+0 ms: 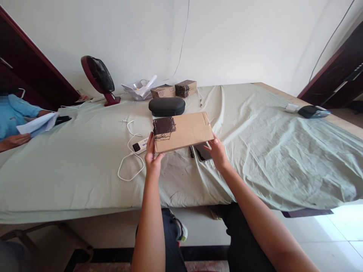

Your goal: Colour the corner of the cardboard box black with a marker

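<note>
A flat brown cardboard box (185, 130) with a dark scribbled patch on its left end is held just above the sheet-covered table (85, 166). My left hand (152, 156) grips its near left corner, thumb on top. My right hand (217, 151) holds the near right corner, fingers under the box. Beneath the box's right side lie a phone (202, 153) and a dark pen (192, 152). A white power strip (140, 145) with its looping cord lies just left of my left hand.
Behind the box sit a black oval case (166, 106), two small brown boxes (173, 90), a plastic bag with papers (138, 90) and a red fan (100, 77). Another person's arm with papers (36, 124) is at far left. A dark device (313, 111) lies at right.
</note>
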Action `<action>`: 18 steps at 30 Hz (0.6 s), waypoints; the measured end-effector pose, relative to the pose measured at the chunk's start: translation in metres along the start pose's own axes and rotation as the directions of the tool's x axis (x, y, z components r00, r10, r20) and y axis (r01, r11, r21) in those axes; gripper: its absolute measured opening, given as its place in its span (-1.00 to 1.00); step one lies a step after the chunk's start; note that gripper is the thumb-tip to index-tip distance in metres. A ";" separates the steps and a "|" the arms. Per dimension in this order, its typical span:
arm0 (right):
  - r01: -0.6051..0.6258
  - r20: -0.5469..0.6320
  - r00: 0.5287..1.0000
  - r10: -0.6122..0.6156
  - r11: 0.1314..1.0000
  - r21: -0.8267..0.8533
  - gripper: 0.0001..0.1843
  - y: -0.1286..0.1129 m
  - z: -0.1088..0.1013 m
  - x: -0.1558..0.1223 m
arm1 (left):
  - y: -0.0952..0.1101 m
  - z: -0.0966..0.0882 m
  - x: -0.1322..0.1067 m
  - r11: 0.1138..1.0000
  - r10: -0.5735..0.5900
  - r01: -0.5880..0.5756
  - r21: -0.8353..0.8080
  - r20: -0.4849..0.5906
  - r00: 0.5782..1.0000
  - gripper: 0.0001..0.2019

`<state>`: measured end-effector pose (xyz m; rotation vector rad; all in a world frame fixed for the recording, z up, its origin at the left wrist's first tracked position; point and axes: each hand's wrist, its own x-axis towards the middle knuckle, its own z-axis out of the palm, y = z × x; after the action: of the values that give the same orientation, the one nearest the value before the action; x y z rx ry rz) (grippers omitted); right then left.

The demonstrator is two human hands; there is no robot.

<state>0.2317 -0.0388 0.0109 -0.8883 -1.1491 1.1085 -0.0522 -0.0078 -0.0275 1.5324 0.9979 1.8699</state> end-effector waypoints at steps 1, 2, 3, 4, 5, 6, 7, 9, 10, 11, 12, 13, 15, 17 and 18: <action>-0.012 -0.007 1.000 0.013 1.000 0.019 -0.23 -0.001 0.000 0.000 | -0.002 -0.002 0.002 0.999 0.042 -0.041 0.022 -0.012 0.999 -0.28; -0.016 -0.013 1.000 0.016 0.999 0.037 -0.25 -0.001 0.000 0.000 | -0.004 -0.004 0.003 0.997 0.066 -0.065 0.040 -0.033 0.997 -0.31; -0.015 -0.016 1.000 0.016 0.999 0.048 -0.28 -0.002 0.000 0.000 | -0.006 -0.005 0.004 0.996 0.074 -0.071 0.054 -0.058 0.996 -0.34; -0.011 -0.020 1.000 0.012 0.999 0.052 -0.31 -0.003 0.000 0.000 | -0.006 -0.006 0.005 0.996 0.069 -0.064 0.068 -0.078 0.995 -0.37; -0.003 -0.022 1.000 0.004 0.999 0.049 -0.33 -0.004 0.000 0.001 | -0.006 -0.007 0.006 0.996 0.052 -0.045 0.072 -0.092 0.994 -0.40; 0.010 -0.022 1.000 -0.009 0.999 0.043 -0.34 -0.004 0.000 0.001 | -0.004 -0.007 0.006 0.998 0.027 -0.020 0.065 -0.098 0.995 -0.43; 0.027 -0.023 0.999 -0.026 0.999 0.038 -0.35 -0.004 0.000 0.002 | -0.002 -0.007 0.005 0.999 -0.003 0.008 0.046 -0.097 0.995 -0.47; 0.071 -0.031 0.997 -0.070 0.997 0.033 -0.33 -0.003 0.000 0.004 | 0.006 -0.005 0.004 0.997 -0.077 0.075 -0.026 -0.091 0.993 -0.56; 0.095 -0.047 0.995 -0.093 0.995 0.035 -0.33 -0.002 -0.001 0.005 | 0.010 -0.003 0.003 0.990 -0.122 0.116 -0.074 -0.090 0.988 -0.62; 0.115 -0.066 0.992 -0.112 0.993 0.038 -0.34 0.000 -0.001 0.007 | 0.013 -0.002 0.002 0.980 -0.169 0.156 -0.127 -0.091 0.981 -0.66; 0.129 -0.083 0.989 -0.125 0.991 0.040 -0.34 0.001 -0.001 0.007 | 0.017 0.000 0.001 0.965 -0.210 0.192 -0.180 -0.091 0.973 -0.68; 0.137 -0.098 0.986 -0.132 0.990 0.042 -0.35 0.003 -0.002 0.008 | 0.019 0.002 0.000 0.949 -0.243 0.217 -0.228 -0.091 0.966 -0.68; 0.142 -0.112 0.984 -0.137 0.989 0.041 -0.39 0.004 -0.001 0.008 | 0.021 0.005 0.000 0.929 -0.261 0.222 -0.296 -0.097 0.960 -0.61; 0.149 -0.095 0.985 -0.144 0.988 0.049 -0.43 0.004 0.000 0.006 | 0.021 0.007 0.002 0.923 -0.238 0.190 -0.335 -0.108 0.965 -0.52; 0.151 -0.080 0.986 -0.146 0.987 0.063 -0.46 0.003 0.000 0.006 | 0.021 0.008 0.002 0.923 -0.222 0.170 -0.345 -0.115 0.968 -0.49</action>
<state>0.2316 -0.0325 0.0094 -0.7719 -1.0907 0.9792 -0.0442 -0.0166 -0.0086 1.0658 0.8136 1.9159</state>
